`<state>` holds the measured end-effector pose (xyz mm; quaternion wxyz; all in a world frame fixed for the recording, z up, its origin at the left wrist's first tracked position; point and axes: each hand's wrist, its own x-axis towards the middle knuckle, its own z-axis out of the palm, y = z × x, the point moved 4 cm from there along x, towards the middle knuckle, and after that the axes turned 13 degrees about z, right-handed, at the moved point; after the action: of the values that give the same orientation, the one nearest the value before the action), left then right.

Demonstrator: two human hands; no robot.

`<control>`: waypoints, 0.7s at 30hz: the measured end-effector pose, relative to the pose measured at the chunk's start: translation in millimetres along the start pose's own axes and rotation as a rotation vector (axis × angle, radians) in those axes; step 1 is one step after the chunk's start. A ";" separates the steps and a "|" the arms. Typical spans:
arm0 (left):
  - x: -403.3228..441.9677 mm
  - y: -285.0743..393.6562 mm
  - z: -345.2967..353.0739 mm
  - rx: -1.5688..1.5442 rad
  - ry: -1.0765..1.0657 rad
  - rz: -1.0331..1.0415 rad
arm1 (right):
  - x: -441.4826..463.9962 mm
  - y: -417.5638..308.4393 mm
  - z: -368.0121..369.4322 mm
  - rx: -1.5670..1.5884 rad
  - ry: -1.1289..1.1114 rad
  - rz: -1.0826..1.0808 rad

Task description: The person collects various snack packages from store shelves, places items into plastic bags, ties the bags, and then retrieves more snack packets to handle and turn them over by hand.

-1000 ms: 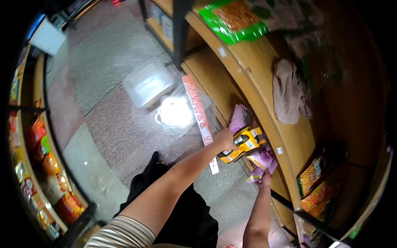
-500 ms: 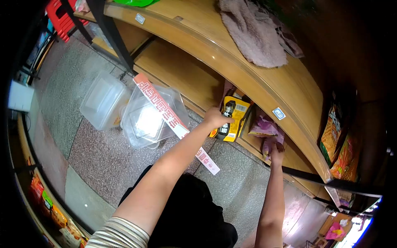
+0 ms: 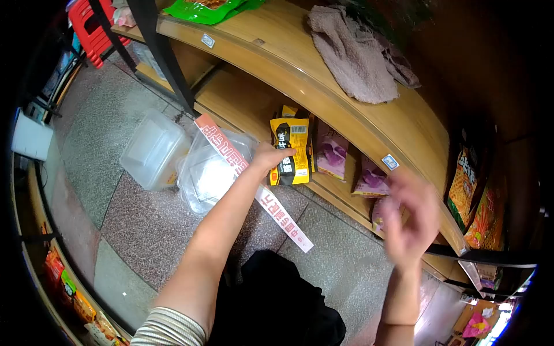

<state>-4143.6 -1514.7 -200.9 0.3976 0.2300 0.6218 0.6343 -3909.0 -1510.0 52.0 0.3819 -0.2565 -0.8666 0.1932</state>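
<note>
My left hand (image 3: 272, 157) grips a yellow-and-black snack bag (image 3: 299, 130) by its left edge, thumb across the front. The bag is at the front of the lower shelf, and more yellow-and-black packaging shows behind it. To its right are purple snack bags: one purple bag (image 3: 332, 154) leans on the shelf, another purple bag (image 3: 371, 177) sits further right, and a third lies partly hidden below. My right hand (image 3: 411, 216) is raised in front of the shelf edge, blurred, with nothing visible in it and thumb and fingers apart.
On the floor stand clear plastic containers (image 3: 151, 153), with a printed strip (image 3: 268, 202) lying across some. A towel (image 3: 352, 57) hangs over the upper shelf (image 3: 277, 43), near a green bag (image 3: 213, 10). Other snack bags (image 3: 464, 184) stand right; red stools (image 3: 95, 34) are far left.
My left hand has moved left with the yellow-and-black bag, now more upright. My right hand has let go of a purple bag and risen; the purple bags now stand along the shelf.
</note>
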 end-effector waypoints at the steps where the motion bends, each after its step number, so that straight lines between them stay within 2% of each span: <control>1: 0.9 1.9 -2.3 -0.001 0.006 0.002 | 23.2 -0.4 -1.0 -0.021 0.096 -0.029; 3: 4.5 10.7 -9.3 0.559 0.059 0.060 | 72.4 -4.4 11.1 -0.159 0.163 -0.042; 5: 15.8 -5.0 -7.1 0.655 0.193 0.193 | 111.6 8.7 34.4 -0.325 0.194 -0.109; 7: 22.8 -15.6 -3.5 0.638 0.151 0.107 | 140.4 20.6 61.1 -0.339 0.183 -0.074; 9: 21.5 -14.4 0.5 0.697 0.177 0.111 | 149.1 20.7 65.9 -0.353 0.171 -0.039; 11: 26.0 -14.3 1.6 0.631 0.028 -0.002 | 156.2 18.0 62.9 -0.331 -0.020 0.114; 14: 35.8 -32.4 -4.0 0.486 0.102 0.037 | 143.5 5.8 47.9 -0.415 -0.059 0.127; 15: 41.5 -45.0 -4.2 0.487 0.167 0.109 | 133.9 2.9 40.7 -0.446 -0.098 0.161; 17: 37.7 -42.7 -6.7 0.573 0.207 0.140 | 110.7 -0.4 24.1 -0.415 -0.036 0.209; 19: 36.1 -49.6 -2.0 0.396 0.189 0.155 | 94.6 1.2 13.4 -0.331 0.002 0.308; 20: 39.0 -53.9 7.0 0.163 0.084 0.069 | 91.1 1.9 14.0 -0.323 0.002 0.302; 21: 28.9 -37.5 10.3 0.140 0.161 0.080 | 88.3 5.0 15.4 -0.299 0.041 0.292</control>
<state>-4144.0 -1488.9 -242.0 0.3035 0.2301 0.6849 0.6212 -3970.1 -1455.9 89.3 0.3250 -0.4370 -0.8314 0.1103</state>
